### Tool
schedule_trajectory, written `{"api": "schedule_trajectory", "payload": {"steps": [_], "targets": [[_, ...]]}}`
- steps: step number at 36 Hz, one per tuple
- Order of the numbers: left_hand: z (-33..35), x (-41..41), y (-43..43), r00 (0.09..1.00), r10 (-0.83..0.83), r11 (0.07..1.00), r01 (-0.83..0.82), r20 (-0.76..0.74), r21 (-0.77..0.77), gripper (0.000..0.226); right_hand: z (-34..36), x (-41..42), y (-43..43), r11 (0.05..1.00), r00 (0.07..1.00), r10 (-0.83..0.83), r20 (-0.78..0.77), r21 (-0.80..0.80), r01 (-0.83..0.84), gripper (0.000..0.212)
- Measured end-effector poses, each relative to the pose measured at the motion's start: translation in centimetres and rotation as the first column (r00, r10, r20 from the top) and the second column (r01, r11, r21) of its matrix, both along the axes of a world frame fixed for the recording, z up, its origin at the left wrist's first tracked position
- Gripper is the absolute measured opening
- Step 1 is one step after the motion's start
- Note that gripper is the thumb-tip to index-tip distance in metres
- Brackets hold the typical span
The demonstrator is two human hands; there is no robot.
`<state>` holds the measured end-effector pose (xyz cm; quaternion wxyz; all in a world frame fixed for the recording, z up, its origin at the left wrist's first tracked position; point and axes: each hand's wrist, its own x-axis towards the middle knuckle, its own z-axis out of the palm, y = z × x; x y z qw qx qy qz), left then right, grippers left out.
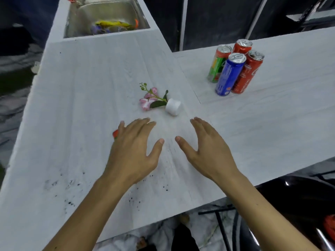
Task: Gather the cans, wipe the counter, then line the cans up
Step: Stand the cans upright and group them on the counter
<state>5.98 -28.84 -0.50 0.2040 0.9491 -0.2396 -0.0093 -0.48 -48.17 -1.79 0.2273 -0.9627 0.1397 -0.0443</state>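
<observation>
Several cans stand bunched together at the right of the white counter (81, 105): a blue can (229, 75) in front, a red can (247, 73) beside it, a green-and-red can (218, 64) behind, another red can (242, 46) at the back. My left hand (133, 149) hovers flat over the counter with fingers spread; a small red thing (115, 134) peeks out at its little-finger side. My right hand (206, 147) is open beside it, holding nothing. Black specks (69, 202) dirty the near counter.
A tipped white pot (173, 106) with pink artificial flowers (149, 98) lies just beyond my fingers. A steel sink (105, 15) with yellow and coloured items sits at the far end. The counter's near edge runs diagonally below my forearms.
</observation>
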Motion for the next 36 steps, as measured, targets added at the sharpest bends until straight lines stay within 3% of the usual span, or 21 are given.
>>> {"api": "schedule_trajectory", "payload": {"steps": [15,22,36], "targets": [[-1.4,-3.5,13.3,0.989,0.149,0.984,-0.148,0.001,-0.095,0.056,1.1,0.9,13.1,0.99,0.99,0.138,0.006,-0.043,-0.138,0.066],[-2.9,-3.7,16.4,0.987,0.155,0.978,-0.159,-0.045,-0.135,0.055,0.7,3.6,15.9,0.995,0.99,0.079,-0.119,-0.042,-0.085,0.06],[-4.2,-3.5,17.6,0.995,0.063,0.987,-0.074,-0.077,-0.145,0.064,-1.1,6.5,16.4,0.998,0.978,-0.004,-0.207,-0.062,-0.009,0.061]]}}
